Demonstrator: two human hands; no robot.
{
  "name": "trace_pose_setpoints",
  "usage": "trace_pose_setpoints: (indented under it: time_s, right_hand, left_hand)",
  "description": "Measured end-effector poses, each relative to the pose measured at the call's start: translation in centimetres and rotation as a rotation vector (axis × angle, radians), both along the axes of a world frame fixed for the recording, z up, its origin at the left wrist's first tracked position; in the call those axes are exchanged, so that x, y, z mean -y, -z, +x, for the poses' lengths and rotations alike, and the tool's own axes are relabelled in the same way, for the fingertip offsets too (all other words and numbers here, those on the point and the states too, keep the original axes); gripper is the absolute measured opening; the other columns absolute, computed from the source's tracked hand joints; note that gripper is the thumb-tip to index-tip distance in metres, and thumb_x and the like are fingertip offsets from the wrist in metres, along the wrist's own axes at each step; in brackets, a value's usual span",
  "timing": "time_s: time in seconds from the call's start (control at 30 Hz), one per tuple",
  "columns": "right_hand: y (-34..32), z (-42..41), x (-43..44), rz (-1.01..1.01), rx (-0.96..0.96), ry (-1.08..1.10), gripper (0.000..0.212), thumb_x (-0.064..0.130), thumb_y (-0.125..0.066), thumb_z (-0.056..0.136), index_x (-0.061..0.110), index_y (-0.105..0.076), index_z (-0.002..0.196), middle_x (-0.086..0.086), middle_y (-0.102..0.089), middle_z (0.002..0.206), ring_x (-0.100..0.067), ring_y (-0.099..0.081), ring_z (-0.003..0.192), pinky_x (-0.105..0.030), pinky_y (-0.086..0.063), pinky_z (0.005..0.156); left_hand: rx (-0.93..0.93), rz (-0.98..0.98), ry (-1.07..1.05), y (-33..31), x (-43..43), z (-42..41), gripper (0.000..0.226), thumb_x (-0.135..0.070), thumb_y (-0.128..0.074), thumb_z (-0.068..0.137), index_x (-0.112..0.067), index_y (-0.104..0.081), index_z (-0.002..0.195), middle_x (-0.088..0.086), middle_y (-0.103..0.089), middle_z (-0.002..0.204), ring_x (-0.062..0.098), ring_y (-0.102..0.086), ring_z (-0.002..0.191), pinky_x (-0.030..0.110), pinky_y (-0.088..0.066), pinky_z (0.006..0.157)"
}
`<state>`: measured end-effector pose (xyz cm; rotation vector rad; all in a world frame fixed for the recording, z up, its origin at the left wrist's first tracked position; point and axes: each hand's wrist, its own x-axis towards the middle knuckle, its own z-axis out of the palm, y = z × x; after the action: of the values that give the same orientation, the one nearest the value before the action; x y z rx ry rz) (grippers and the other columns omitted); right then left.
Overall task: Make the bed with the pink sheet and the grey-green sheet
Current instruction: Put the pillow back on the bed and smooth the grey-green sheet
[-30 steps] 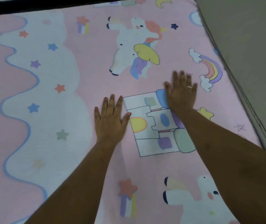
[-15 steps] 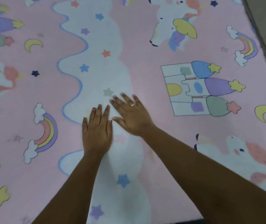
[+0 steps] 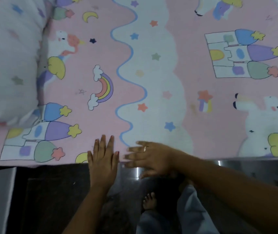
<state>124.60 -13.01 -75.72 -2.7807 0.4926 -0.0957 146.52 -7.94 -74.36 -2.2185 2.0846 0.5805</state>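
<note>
The pink sheet, printed with unicorns, castles, rainbows and a wavy white band, lies spread flat over the bed. My left hand lies palm down with straight fingers at the sheet's near edge. My right hand, blurred and wearing a ring, is just beside it at the same edge with fingers spread and pointing left. Neither hand holds anything. No grey-green sheet is in view.
A white pillow with small stars lies on the bed at the upper left. A shiny metal bed rail runs along the near edge. Below it are the dark floor, my bare foot and pale clothing.
Both hands have slid back across the sheet from the middle of the bed to its near edge. The view has shifted, so the bed rail, floor and pillow have come into sight.
</note>
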Motion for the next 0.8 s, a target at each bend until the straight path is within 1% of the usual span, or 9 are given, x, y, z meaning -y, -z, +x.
trace_pose_setpoints:
  time_s: [0.07, 0.17, 0.2, 0.3, 0.4, 0.5, 0.57, 0.63, 0.8]
  right_hand:
    - [-0.5, -1.0, 2.3, -0.02, 0.048, 0.21, 0.062, 0.058, -0.023, 0.094, 0.022, -0.05, 0.137, -0.004, -0.049, 0.143, -0.025, -0.045, 0.132, -0.042, -0.022, 0.112]
    - [-0.4, -4.2, 5.2, 0.087, -0.067, 0.786, 0.072, 0.062, -0.016, 0.09, 0.021, -0.034, 0.147, -0.003, -0.032, 0.153, -0.025, -0.027, 0.143, -0.047, -0.017, 0.115]
    - [0.1, -4.4, 5.0, 0.06, -0.124, 0.88, 0.073, 0.063, -0.013, 0.091, 0.022, -0.032, 0.148, -0.002, -0.03, 0.154, -0.025, -0.025, 0.143, -0.046, -0.018, 0.115]
    - [1.1, -2.5, 2.1, 0.013, -0.207, 0.831, 0.066, 0.058, -0.025, 0.091, 0.021, -0.042, 0.143, -0.002, -0.043, 0.147, -0.026, -0.039, 0.137, -0.046, -0.026, 0.11]
    - [0.3, 0.3, -1.8, 0.052, -0.085, 0.627, 0.065, 0.057, -0.034, 0.089, 0.02, -0.046, 0.14, -0.002, -0.045, 0.146, -0.026, -0.039, 0.136, -0.047, -0.022, 0.11]
    - [-1.2, -0.1, -2.5, 0.096, 0.056, 0.37, 0.049, 0.047, -0.038, 0.093, 0.017, -0.059, 0.127, -0.005, -0.054, 0.137, -0.024, -0.046, 0.131, -0.044, -0.027, 0.109]
    - [-1.6, -2.3, -0.8, 0.054, 0.095, 0.465, 0.046, 0.039, -0.038, 0.093, 0.014, -0.061, 0.123, -0.007, -0.058, 0.132, -0.025, -0.051, 0.126, -0.042, -0.026, 0.109]
    - [-1.1, -6.1, 1.4, 0.018, 0.029, 0.696, 0.048, 0.038, -0.036, 0.092, 0.015, -0.059, 0.128, -0.006, -0.056, 0.136, -0.026, -0.049, 0.128, -0.041, -0.027, 0.109]
    - [0.2, -17.6, 1.7, 0.104, -0.258, 1.104, 0.063, 0.054, -0.019, 0.093, 0.022, -0.038, 0.145, -0.001, -0.036, 0.152, -0.023, -0.032, 0.14, -0.043, -0.019, 0.114]
  left_hand:
    - [-0.028, -0.006, -0.069, -0.4, -0.6, 0.0, 0.062, -0.05, -0.014, 0.093, -0.028, -0.02, 0.151, 0.002, -0.009, 0.159, 0.023, -0.002, 0.147, 0.052, -0.008, 0.114]
    - [-0.056, -0.026, -0.075, -0.5, -0.9, -0.9, 0.061, -0.048, -0.016, 0.094, -0.026, -0.02, 0.151, 0.004, -0.011, 0.159, 0.026, -0.003, 0.147, 0.053, -0.009, 0.114]
    - [-0.054, -0.032, -0.063, -0.5, -0.9, -1.3, 0.06, -0.046, -0.016, 0.095, -0.026, -0.02, 0.151, 0.004, -0.012, 0.159, 0.026, -0.004, 0.147, 0.053, -0.01, 0.114]
    - [-0.073, -0.074, -0.051, -0.5, -0.3, -2.9, 0.058, -0.041, -0.019, 0.095, -0.024, -0.023, 0.15, 0.006, -0.018, 0.158, 0.028, -0.012, 0.146, 0.055, -0.014, 0.112]
    - [-0.14, -0.095, -0.089, -0.8, 0.7, -4.7, 0.058, -0.043, -0.021, 0.094, -0.024, -0.025, 0.15, 0.005, -0.017, 0.158, 0.026, -0.01, 0.146, 0.055, -0.013, 0.112]
    - [-0.214, -0.132, -0.097, -1.5, 1.7, -6.9, 0.058, -0.041, -0.023, 0.094, -0.023, -0.027, 0.149, 0.005, -0.016, 0.158, 0.025, -0.008, 0.147, 0.055, -0.009, 0.113]
    - [-0.297, -0.149, -0.129, -1.9, 3.0, -8.8, 0.056, -0.04, -0.025, 0.095, -0.022, -0.031, 0.147, 0.005, -0.018, 0.158, 0.025, -0.009, 0.147, 0.054, -0.009, 0.114]
    - [-0.326, -0.158, -0.124, -1.9, 4.3, -10.9, 0.055, -0.04, -0.025, 0.095, -0.022, -0.033, 0.147, 0.005, -0.02, 0.157, 0.025, -0.01, 0.147, 0.055, -0.01, 0.113]
    - [-0.269, -0.129, 0.211, -1.0, 6.6, -19.8, 0.062, -0.046, -0.019, 0.091, -0.02, -0.038, 0.145, 0.008, -0.029, 0.154, 0.03, -0.02, 0.144, 0.058, -0.015, 0.111]
